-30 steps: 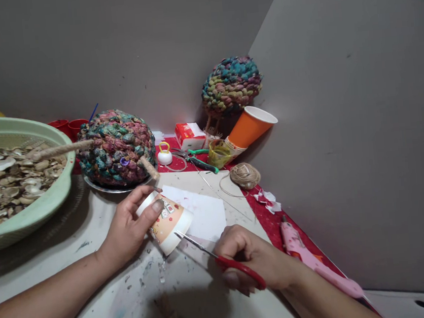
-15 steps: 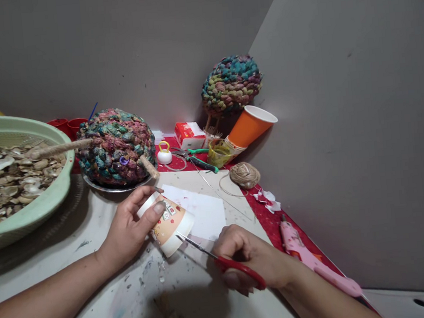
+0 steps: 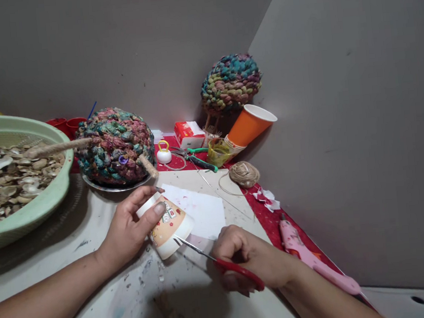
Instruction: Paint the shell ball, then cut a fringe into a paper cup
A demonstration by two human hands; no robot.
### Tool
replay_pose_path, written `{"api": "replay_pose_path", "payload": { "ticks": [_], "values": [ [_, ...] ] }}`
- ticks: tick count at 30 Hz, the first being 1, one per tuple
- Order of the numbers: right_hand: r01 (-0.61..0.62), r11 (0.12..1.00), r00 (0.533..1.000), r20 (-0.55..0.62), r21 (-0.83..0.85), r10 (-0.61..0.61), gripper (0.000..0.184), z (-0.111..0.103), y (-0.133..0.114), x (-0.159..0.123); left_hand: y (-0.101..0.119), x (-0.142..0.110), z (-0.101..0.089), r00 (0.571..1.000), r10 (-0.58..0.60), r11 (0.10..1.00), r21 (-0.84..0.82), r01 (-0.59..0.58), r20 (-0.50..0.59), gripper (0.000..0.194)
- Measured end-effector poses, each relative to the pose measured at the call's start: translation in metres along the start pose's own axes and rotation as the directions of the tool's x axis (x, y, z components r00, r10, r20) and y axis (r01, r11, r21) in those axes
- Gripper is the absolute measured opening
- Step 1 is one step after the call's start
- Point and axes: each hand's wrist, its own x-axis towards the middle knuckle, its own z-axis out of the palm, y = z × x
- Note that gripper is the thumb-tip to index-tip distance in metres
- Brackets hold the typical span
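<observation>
My left hand grips a printed paper cup lying on its side, thumb on top and fingers behind it. Red-handled scissors are in my right hand, fingers through the loops. The blade tips reach the cup's white rim at its lower edge. A white sheet of paper lies on the table just behind the cup.
A green basket of shells stands at the left. Two colourful woven balls, an orange cup, a twine ball, pliers and a red-and-white box sit behind. A pink glue gun lies right of my right hand.
My right hand and the scissors have crept a little left, toward the cup's rim. The left hand holds the cup almost unmoved.
</observation>
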Motion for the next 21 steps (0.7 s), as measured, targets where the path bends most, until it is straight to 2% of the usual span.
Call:
{"api": "replay_pose_path", "payload": {
  "ticks": [10, 21],
  "values": [
    [-0.050, 0.993, 0.999, 0.014, 0.109, 0.048, 0.053, 0.0018, -0.0019, -0.0011, -0.0003, -0.0003, -0.0006, 1.000, -0.001, 0.999, -0.032, 0.000, -0.031, 0.040],
    [-0.003, 0.998, 1.000, -0.005, 0.061, 0.003, 0.053, -0.0026, 0.0013, -0.0030, -0.0052, 0.0035, -0.0015, 0.996, -0.059, 0.968, -0.248, 0.041, -0.065, 0.037]
  ]
}}
